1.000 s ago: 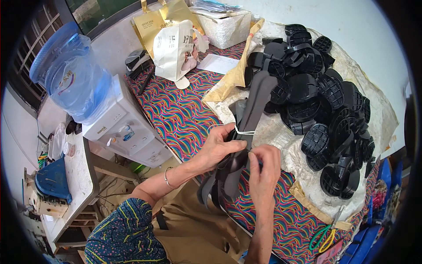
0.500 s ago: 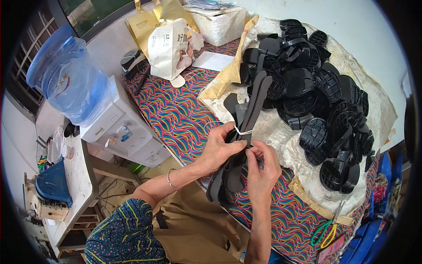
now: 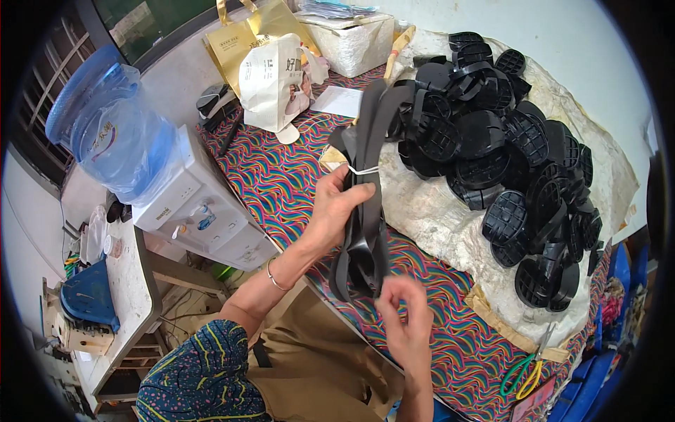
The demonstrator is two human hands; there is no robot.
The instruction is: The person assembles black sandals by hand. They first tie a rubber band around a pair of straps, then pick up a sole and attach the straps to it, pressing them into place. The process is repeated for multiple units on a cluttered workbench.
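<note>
The left hand [image 3: 337, 207] is clenched around a bundle of long black sole strips [image 3: 367, 190], tied with a thin white string [image 3: 363, 170], and holds it upright above the near edge of the surface [image 3: 281, 183] with its wavy multicoloured cloth. The right hand [image 3: 404, 320] hangs just below the bundle's lower ends, fingers loosely curled, grasping nothing that can be made out. To the right lies a heap of black moulded heel pieces [image 3: 506, 141] on pale sheeting. A water dispenser [image 3: 176, 190] stands at left.
</note>
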